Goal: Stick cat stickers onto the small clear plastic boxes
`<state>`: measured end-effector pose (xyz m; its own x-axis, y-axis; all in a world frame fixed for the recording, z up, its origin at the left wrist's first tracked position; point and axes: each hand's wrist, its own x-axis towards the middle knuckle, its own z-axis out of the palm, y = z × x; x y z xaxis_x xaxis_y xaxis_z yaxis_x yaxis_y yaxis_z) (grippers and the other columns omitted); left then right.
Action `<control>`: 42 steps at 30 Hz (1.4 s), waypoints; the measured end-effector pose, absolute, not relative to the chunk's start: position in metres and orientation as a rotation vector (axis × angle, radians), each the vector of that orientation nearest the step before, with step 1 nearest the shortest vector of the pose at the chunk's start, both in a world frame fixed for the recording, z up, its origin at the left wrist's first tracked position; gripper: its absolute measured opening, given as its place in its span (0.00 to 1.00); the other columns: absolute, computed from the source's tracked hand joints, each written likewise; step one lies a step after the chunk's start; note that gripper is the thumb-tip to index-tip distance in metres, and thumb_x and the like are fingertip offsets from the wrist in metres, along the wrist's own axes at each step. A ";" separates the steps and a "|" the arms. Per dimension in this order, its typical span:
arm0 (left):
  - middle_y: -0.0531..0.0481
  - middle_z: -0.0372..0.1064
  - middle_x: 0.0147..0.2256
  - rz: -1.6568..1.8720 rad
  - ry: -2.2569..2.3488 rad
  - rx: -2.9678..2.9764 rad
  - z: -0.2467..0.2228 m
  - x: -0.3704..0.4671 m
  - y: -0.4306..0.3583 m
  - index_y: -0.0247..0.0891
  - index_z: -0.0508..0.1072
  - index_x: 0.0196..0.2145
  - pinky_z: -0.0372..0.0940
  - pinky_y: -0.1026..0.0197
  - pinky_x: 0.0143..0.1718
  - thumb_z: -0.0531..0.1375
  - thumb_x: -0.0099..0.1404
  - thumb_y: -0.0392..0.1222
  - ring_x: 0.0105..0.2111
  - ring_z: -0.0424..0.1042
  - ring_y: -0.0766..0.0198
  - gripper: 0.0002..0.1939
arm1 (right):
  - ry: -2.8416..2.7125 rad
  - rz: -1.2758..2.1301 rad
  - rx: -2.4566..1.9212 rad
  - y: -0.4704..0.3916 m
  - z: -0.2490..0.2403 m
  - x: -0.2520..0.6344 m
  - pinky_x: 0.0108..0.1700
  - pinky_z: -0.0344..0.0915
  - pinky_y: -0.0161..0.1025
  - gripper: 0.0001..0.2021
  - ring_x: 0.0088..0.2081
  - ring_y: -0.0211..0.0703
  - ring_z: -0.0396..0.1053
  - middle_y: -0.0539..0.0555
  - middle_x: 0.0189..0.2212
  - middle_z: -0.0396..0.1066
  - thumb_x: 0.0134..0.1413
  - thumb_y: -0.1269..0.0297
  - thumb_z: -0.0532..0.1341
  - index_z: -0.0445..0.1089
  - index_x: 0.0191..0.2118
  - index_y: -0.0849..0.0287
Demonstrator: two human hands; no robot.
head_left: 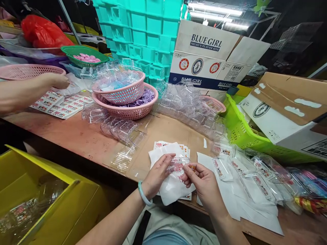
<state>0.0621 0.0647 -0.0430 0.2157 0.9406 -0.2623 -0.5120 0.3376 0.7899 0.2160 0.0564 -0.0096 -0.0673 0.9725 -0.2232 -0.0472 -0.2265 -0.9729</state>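
My left hand (158, 173) grips a clear plastic case (178, 160) above the white paper (170, 194); my right hand (203, 179) pinches what looks like 1 orange sticker (192, 167) beside it. I seem to be stickering; next needs careful alignment, then pressing.

A small, clear plastic case (180, 160) is held in the left hand (158, 169), over a pile of paper; pink-red print shows on or through it, which of the 2 is unclear. At its right end, a small orange-and-dark sticker (192, 167), partly hidden, is pinched in the fingers of the right hand (198, 175). Below, a mostly white, creased sheet (169, 192) overlies printed sticker sheets (187, 149), their red and orange edges jutting out, at the bench's (76, 134) near edge.
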 end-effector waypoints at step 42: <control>0.44 0.72 0.44 1.050 0.813 0.798 -0.033 0.063 0.059 0.38 0.65 0.53 0.65 0.57 0.45 0.62 0.59 0.43 0.42 0.72 0.58 0.25 | -1.501 0.507 -1.601 0.056 -0.022 0.230 0.45 0.69 0.46 0.40 0.44 0.49 0.70 0.62 0.51 0.67 0.44 0.46 0.66 0.53 0.60 0.56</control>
<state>0.0631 0.0590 -0.0332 0.2813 0.9420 -0.1832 -0.4131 0.2911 0.8629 0.2303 0.0563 -0.0218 0.1938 0.9468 0.2568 0.5972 0.0938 -0.7966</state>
